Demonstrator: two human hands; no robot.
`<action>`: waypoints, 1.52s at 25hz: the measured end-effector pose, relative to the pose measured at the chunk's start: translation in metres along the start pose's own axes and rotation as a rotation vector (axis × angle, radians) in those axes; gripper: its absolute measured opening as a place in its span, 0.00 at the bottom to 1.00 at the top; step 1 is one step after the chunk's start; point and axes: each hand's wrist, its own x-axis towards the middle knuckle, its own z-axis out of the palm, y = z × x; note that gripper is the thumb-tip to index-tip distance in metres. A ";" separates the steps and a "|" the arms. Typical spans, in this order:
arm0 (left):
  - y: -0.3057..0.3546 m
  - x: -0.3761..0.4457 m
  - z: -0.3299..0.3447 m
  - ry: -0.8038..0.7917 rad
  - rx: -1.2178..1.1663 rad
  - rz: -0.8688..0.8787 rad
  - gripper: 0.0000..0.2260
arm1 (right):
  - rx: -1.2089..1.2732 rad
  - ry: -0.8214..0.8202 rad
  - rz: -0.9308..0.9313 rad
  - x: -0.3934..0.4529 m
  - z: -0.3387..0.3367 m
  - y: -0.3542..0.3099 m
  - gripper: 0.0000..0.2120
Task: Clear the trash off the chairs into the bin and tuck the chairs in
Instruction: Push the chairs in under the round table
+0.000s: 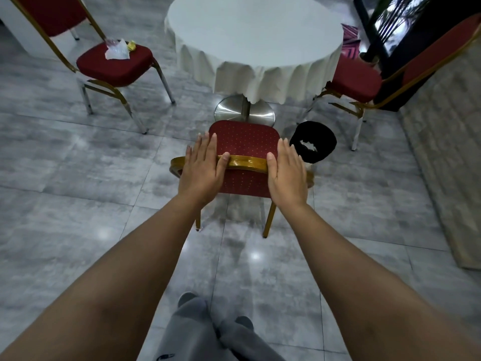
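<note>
Grey tiled floor; both hands, left and right, press flat with straight fingers on the near chair back, bin just right, trash on the far-left chair.

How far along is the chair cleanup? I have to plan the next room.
Done: the near chair shows no trash on its seat. In hand: the left hand and right hand lie flat on its gold top rail, apparently to push it toward the table. Left: the plastic wrapper and yellow scrap on the left chair go into the bin; then tuck that chair and the right chair.
</note>
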 end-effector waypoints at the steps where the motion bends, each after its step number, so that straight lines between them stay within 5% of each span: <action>1: 0.000 0.000 0.001 0.013 -0.001 -0.002 0.31 | -0.001 0.014 -0.006 0.002 0.000 0.001 0.29; 13: 0.001 0.097 0.018 0.109 -0.019 0.019 0.31 | 0.017 0.081 -0.017 0.098 0.014 0.010 0.28; 24: -0.023 0.249 0.009 0.075 -0.030 0.043 0.29 | -0.007 0.090 0.026 0.240 0.044 -0.012 0.28; 38: -0.039 0.343 0.001 0.036 -0.027 0.067 0.28 | -0.047 0.035 0.053 0.327 0.058 -0.027 0.30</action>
